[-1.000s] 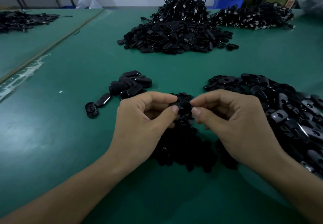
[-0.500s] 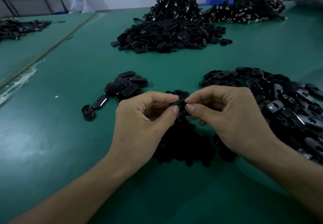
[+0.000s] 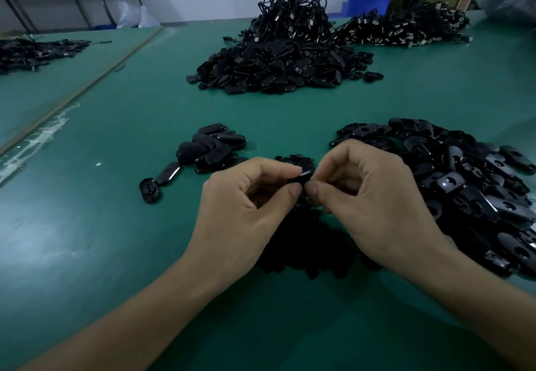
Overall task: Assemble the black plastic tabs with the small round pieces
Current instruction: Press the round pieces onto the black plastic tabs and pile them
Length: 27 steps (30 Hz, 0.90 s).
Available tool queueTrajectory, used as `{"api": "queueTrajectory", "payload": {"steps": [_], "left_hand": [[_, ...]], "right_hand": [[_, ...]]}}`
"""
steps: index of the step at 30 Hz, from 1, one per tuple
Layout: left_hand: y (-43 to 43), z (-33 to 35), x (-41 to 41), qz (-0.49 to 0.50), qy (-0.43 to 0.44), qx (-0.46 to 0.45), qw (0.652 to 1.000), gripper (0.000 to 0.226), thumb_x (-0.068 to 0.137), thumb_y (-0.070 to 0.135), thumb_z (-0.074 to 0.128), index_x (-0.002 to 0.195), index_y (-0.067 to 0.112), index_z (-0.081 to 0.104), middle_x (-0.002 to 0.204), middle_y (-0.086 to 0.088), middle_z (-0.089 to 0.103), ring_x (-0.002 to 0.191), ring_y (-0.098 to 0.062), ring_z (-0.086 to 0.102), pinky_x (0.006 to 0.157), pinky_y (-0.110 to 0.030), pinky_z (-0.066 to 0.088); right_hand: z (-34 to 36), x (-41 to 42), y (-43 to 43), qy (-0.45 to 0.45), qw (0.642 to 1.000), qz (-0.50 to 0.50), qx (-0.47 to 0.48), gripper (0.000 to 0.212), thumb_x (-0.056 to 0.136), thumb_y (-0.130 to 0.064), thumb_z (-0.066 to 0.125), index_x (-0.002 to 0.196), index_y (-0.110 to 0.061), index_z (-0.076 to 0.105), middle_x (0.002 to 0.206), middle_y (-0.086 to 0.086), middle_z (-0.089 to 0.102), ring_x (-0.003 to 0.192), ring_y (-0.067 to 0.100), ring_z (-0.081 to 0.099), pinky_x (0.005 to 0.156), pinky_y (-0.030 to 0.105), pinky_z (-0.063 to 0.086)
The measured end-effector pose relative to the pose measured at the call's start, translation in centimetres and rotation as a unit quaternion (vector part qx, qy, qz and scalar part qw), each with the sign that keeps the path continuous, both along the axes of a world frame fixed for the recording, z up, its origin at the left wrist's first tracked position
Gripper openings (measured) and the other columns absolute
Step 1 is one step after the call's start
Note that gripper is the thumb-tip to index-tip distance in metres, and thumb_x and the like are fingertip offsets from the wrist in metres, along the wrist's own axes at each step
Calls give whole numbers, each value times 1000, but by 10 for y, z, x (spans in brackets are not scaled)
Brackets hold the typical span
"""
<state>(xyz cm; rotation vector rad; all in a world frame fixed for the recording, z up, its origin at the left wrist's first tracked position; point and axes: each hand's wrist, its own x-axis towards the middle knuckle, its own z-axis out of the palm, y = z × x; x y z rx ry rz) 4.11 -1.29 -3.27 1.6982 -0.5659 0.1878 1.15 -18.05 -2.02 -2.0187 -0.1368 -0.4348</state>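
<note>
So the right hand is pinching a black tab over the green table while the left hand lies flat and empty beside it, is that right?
Not quite. The left hand is not flat and empty: the head view shows its thumb and forefinger pinching the same black tab that the right hand pinches over the green table.

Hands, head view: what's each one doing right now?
Left hand: closed, pinching the tab.
Right hand: closed, pinching the same tab's other end; any round piece is hidden.

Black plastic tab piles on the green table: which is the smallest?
The cluster of glossy black oval tabs beyond the left hand; it alone holds just a handful.
</note>
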Motion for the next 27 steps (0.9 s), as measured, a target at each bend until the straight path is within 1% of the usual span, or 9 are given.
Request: {"api": "queueTrajectory", "payload": {"steps": [2,7,12,14,15,18,21,23,27], "left_hand": [[0,1,-2,4,-15,21,1000,28,85,6,74,94,32,73,88,14,76,82,-3,73,74,-14,54],[-2,3,-5,53,-71,92,992,37,83,2,76,95,36,69,90,22,73,80,3,70,72,-8,51],[0,3,-1,82,-106,113,985,28,82,5,79,93,30,71,87,22,73,76,6,69,70,-5,48],[0,3,1,79,-108,114,984,23,83,10,76,95,29,72,88,22,73,77,7,69,71,-5,48],[0,3,1,76,-103,111,986,22,83,11,75,94,30,71,89,22,73,78,6,69,71,-6,48],[0,2,1,56,-84,102,990,24,83,10,74,95,30,72,89,20,74,80,2,71,72,-9,50],[1,3,1,19,-56,84,995,28,84,6,75,97,31,71,91,19,75,84,-1,72,75,-12,52],[2,4,1,-1,-36,67,997,27,82,11,74,97,32,70,91,18,76,86,-2,72,77,-14,53],[2,4,2,-15,3,37,999,24,78,17,74,95,34,70,87,12,77,79,-6,73,74,-19,55]], "right_hand": [[0,0,0,1,1000,-15,-4,28,83,-14,78,78,-31,57,76,-8,72,69,12,70,66,44,59],[0,-3,5,-10,999,-22,-23,31,83,-11,77,77,-34,57,77,-10,71,66,8,69,61,37,60],[-2,-8,7,-29,998,-2,-48,28,86,-6,68,80,-32,57,73,-4,70,62,18,69,57,45,58],[-1,-8,6,-28,998,14,-46,27,85,-5,67,81,-30,58,75,-4,71,62,19,69,58,45,58],[-1,-7,5,-32,998,20,-48,26,85,-5,67,80,-29,59,76,-6,71,64,15,69,60,41,58],[1,-5,2,-64,995,12,-81,24,85,-9,74,80,-30,64,77,-15,68,74,2,67,61,14,52],[1,-2,-5,-79,989,-6,-122,21,84,-17,77,85,-35,67,80,-19,64,81,-5,61,69,5,42],[0,0,-9,-52,994,30,-92,22,86,-17,76,88,-38,69,83,-19,69,85,-4,64,72,7,45],[-1,4,-13,-11,996,84,-31,21,87,-15,75,90,-36,72,85,-18,74,82,2,71,76,20,56]]}}
